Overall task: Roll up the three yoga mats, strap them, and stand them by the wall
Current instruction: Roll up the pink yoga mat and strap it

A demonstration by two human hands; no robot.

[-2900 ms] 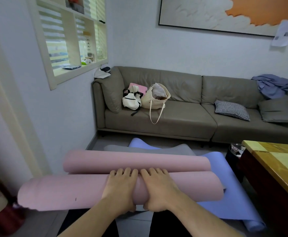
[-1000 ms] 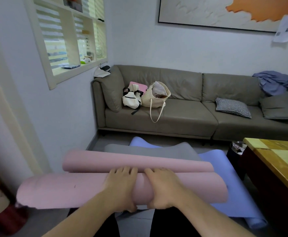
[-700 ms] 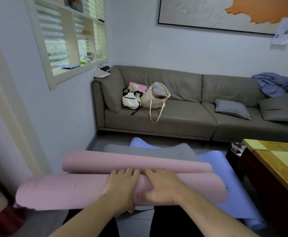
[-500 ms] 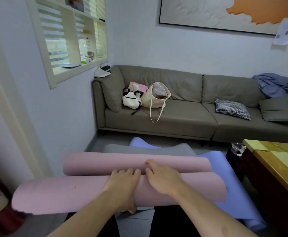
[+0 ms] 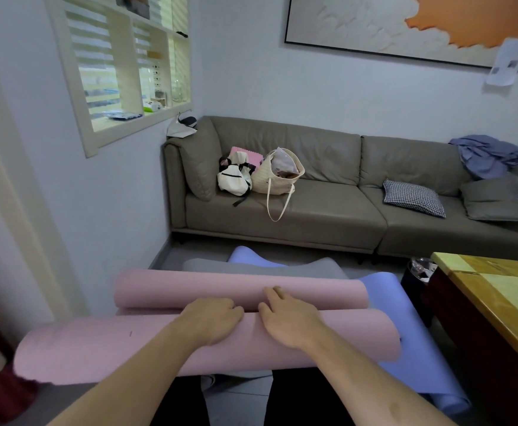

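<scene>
so the person was crouched over the pink mat, which lay across the floor in front of them, curled up at both ends into two rolls side by side. the near roll was the fatter one and both hands were on top of it, close together around the middle. the left hand had its fingers bent over the crest of the roll, pressing on it, nothing really gripped as far as i could see. the right hand lay flatter and relaxed, fingers stretched forward so the tips touched the far roll. under the pink one was a grey mat, flat on the floor, and under that a purple mat running off to the right, its near end curling up a bit. none of them was by the wall. behind it all was the grey sofa with a couple of bags on it, and a wooden bench stood off to the right.
</scene>
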